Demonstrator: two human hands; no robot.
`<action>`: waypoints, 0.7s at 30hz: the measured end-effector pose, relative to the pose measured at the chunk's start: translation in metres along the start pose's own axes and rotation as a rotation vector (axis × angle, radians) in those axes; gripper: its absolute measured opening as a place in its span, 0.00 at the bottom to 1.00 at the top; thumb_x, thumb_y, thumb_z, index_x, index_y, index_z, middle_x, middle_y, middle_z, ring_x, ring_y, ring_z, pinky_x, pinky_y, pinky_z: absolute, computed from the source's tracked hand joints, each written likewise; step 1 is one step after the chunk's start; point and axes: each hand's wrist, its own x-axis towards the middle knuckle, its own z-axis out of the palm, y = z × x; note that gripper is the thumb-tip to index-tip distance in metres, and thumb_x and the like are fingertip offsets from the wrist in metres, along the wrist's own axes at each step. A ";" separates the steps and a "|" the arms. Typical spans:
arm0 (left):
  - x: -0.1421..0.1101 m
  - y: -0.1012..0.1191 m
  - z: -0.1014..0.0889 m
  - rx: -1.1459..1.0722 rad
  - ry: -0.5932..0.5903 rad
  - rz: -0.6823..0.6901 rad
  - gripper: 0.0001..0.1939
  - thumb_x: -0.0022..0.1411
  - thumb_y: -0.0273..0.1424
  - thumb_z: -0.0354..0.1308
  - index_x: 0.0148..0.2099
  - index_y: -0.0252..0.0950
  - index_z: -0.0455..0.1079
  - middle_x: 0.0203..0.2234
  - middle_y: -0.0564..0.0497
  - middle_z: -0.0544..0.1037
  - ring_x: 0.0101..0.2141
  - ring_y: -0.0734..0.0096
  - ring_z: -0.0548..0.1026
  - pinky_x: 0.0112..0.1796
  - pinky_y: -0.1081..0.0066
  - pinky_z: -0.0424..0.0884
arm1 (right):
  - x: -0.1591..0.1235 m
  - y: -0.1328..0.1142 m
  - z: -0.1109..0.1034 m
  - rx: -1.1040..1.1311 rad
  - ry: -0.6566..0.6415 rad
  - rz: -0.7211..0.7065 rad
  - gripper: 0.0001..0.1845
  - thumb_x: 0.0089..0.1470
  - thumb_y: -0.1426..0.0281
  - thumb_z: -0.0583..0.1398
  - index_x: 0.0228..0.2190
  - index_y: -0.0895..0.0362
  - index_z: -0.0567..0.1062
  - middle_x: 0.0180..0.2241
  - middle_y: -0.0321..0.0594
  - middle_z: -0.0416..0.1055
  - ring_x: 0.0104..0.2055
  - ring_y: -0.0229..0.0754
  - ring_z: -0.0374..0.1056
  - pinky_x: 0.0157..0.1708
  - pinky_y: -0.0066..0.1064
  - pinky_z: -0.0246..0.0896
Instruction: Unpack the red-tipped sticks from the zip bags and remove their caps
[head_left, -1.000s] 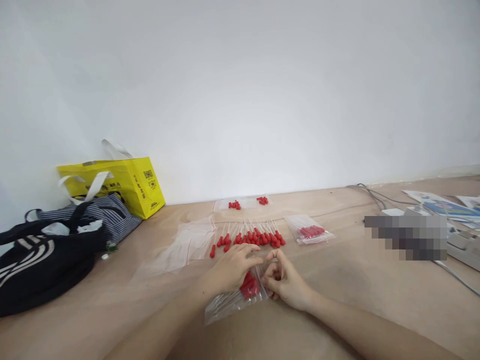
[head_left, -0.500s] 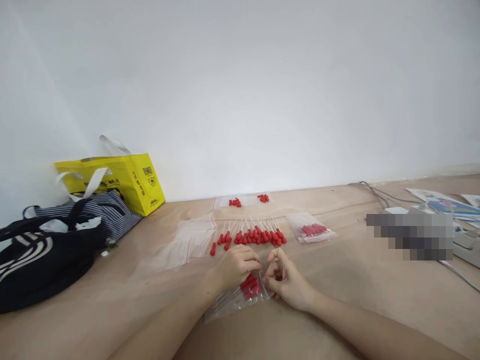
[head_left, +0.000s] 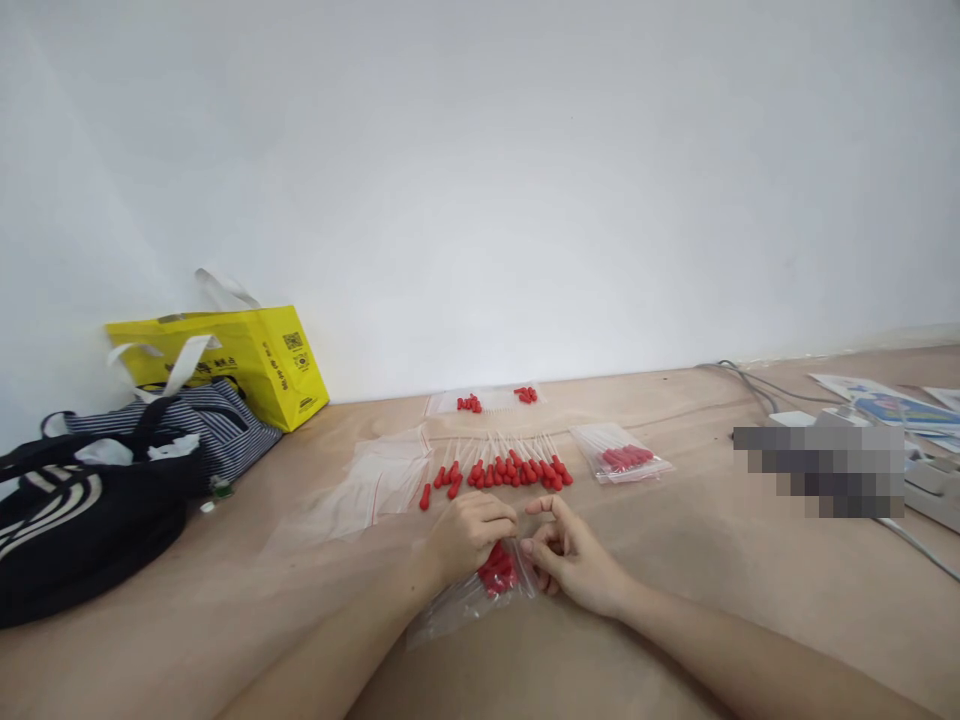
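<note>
A small clear zip bag (head_left: pixel 465 600) with several red-capped droppers inside lies on the tan table (head_left: pixel 712 560) right in front of me. My left hand (head_left: pixel 469 535) is curled over the bag's open end, fingers pressed on it. My right hand (head_left: pixel 570 555) pinches the same end from the right, thumb and forefinger closed on the plastic. Just beyond my hands lies a row of loose red-capped droppers (head_left: pixel 499 470).
Empty clear zip bags (head_left: pixel 375 480) lie to the left of the row. A filled bag (head_left: pixel 621 456) sits to the right, two more (head_left: pixel 487 401) near the wall. A yellow bag (head_left: pixel 247 360) and dark bags (head_left: pixel 97 490) stand at the left. Cables and papers (head_left: pixel 885 405) lie at the right.
Both hands stay on the bag's open end. My left fingers have curled in tighter, and my right forefinger has lifted slightly.
</note>
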 end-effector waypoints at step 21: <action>-0.001 0.002 -0.004 -0.094 -0.048 -0.054 0.17 0.58 0.20 0.38 0.31 0.34 0.68 0.28 0.49 0.75 0.29 0.75 0.71 0.30 0.76 0.67 | -0.004 -0.011 -0.011 -0.498 -0.061 -0.325 0.10 0.44 0.79 0.49 0.27 0.56 0.66 0.21 0.33 0.63 0.24 0.34 0.59 0.24 0.24 0.54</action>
